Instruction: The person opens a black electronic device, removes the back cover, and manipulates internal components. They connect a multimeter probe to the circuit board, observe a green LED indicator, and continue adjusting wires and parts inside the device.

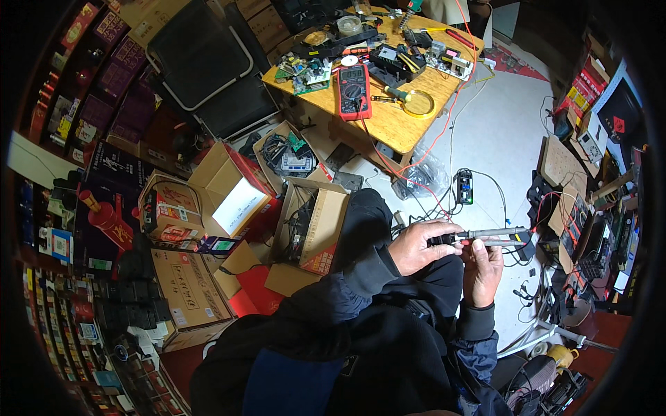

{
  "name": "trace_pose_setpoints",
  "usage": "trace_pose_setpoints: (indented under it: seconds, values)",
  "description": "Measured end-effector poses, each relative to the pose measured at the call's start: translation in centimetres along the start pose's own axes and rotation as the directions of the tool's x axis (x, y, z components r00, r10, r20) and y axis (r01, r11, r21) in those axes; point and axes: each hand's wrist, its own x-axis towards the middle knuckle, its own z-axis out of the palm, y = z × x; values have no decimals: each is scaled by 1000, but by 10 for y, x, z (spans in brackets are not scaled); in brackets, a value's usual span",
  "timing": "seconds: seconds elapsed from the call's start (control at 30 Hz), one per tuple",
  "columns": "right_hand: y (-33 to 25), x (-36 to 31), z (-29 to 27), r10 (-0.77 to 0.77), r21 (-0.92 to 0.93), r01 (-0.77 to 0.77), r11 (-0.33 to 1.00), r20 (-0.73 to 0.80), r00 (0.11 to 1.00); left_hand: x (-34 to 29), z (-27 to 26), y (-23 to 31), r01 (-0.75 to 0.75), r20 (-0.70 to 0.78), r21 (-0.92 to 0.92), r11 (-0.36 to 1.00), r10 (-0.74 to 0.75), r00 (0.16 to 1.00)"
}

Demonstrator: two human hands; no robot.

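Note:
Above my knees, my left hand (418, 247) is closed around the black, dark-ended part of a slim grey two-pronged tool (494, 233), whose exact kind I cannot make out. Its long prongs point to the right. My right hand (483, 274) is closed too, with thumb and fingertips pinching the lower prong just beside the left fingers. A thin red wire (438, 201) runs down from the table toward my left hand; where it ends is hidden. Right of the prong tips is a small black object (525, 247) with cables near it.
Ahead stands a wooden table (392, 132) with a red multimeter (354, 93), a yellow-rimmed magnifier (419, 104), circuit boards (305, 75) and tools. Open cardboard boxes (312, 225) crowd my left, by a black chair (201, 55). Cables and a small device (465, 187) lie on the floor.

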Motion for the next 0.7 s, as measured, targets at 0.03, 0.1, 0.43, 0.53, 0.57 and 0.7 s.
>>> trace_pose_setpoints:
  seconds: [0.03, 0.1, 0.43, 0.53, 0.57, 0.7]
  values:
    - [0, 0, 0, 1, 0, -1, 1000, 0, 1000, 0, 0, 0, -2, -2, -5, 1000, 2, 1000]
    - [1, 0, -1, 4, 0, -4, 1000, 0, 1000, 0, 0, 1, -6, -4, -15, 1000, 6, 1000]
    - [9, 0, -4, -3, -31, 3, 1000, 3, 1000, -1, 4, -2, 112, -33, -221, 969, -122, 992]
    - [11, -1, -2, 17, -81, -17, 997, 1, 1000, 1, 7, -5, 116, -81, -220, 968, -137, 987]
    - [11, -1, -2, 19, -77, -19, 997, 4, 1000, 1, 8, -6, 125, -88, -217, 968, -147, 985]
    - [14, -2, 0, 27, -68, -27, 997, 4, 1000, -2, 11, -12, 124, -126, -215, 969, -153, 980]
